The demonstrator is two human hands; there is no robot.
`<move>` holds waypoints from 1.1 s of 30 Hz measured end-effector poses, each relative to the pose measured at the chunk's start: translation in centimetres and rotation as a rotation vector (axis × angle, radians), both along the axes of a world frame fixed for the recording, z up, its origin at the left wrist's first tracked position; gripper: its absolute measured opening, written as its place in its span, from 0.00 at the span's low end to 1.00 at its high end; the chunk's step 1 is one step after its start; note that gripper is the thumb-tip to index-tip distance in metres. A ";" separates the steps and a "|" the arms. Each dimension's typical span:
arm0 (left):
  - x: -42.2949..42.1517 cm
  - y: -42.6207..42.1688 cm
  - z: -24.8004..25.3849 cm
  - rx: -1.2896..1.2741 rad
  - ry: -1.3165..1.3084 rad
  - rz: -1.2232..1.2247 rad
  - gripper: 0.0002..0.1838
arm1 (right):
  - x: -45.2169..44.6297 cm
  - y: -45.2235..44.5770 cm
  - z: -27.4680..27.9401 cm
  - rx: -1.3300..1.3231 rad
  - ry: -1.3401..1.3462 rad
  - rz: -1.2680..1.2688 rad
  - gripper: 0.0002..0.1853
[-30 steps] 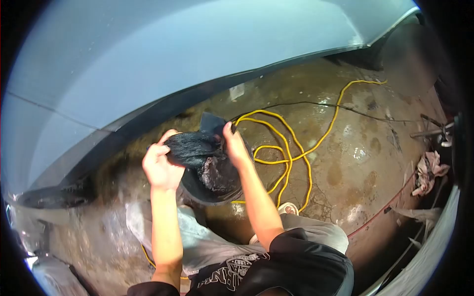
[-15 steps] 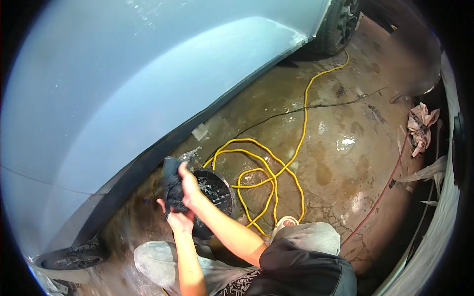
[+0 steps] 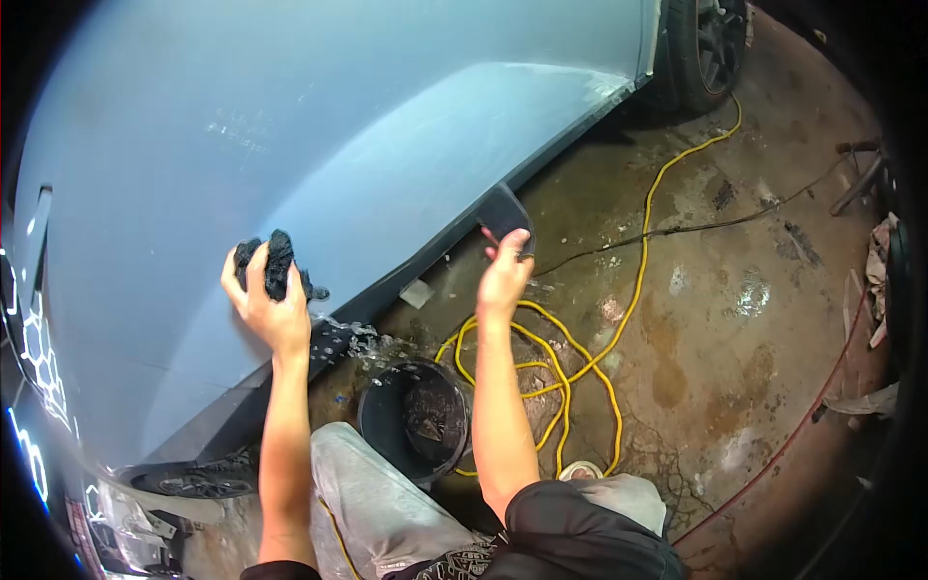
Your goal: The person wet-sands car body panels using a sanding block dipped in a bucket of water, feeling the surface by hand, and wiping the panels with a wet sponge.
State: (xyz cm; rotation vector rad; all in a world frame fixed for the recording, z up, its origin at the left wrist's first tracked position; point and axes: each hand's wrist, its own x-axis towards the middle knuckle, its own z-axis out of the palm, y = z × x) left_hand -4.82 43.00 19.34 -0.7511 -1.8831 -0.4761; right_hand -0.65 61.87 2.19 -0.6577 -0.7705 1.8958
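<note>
My left hand [image 3: 271,304] is closed round a bunched dark cloth [image 3: 279,263], held against or just over the blue-grey car door [image 3: 387,116]. In my right hand [image 3: 507,266] is a thin dark flat pad [image 3: 505,213], gripped at its lower end between thumb and fingers near the door's lower edge. Drops of water hang in the air between the hands, above a black bucket [image 3: 372,425] with dark water in it. The bucket stands on the floor by my knee.
A yellow hose or cord [image 3: 646,251] lies looped right of the bucket, crossed by a thin dark cable [image 3: 710,225]. The car's wheel [image 3: 715,48] is at the upper right. A red line [image 3: 788,449] and crumpled material [image 3: 882,266] lie at the right.
My hands have moved apart, up and away from the bucket. The cloth has gone to the door with my left hand, while the pad is in my right hand. The view has shifted too.
</note>
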 end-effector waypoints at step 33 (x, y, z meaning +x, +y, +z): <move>-2.1 2.3 -0.4 -1.068 -0.036 -0.109 0.16 | 3.4 12.8 -5.4 -0.499 0.047 -0.095 0.29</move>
